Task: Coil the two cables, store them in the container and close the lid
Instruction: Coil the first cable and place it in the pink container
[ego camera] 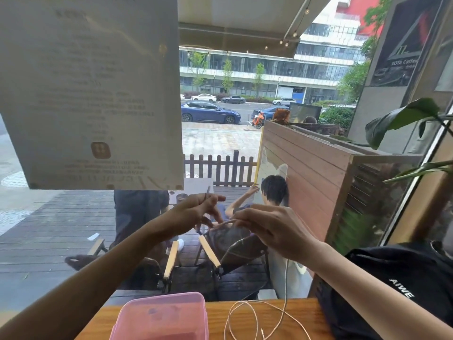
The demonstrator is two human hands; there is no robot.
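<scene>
Both hands are raised in front of a window, above the wooden counter (304, 312). My left hand (196, 212) pinches one end of a thin white cable (285, 285) between thumb and finger. My right hand (272, 229) grips the same cable a little to the right, so a short stretch runs between the hands. From the right hand the cable hangs down and lies in loose loops on the counter. A pink translucent container (161, 317) with its lid on sits on the counter below the left hand. I cannot pick out a second cable.
A black bag (404, 283) with white lettering lies on the counter at the right. The window glass stands right behind the counter, with a paper notice (93, 89) stuck on it at upper left. A plant's leaves (402, 121) reach in from the right.
</scene>
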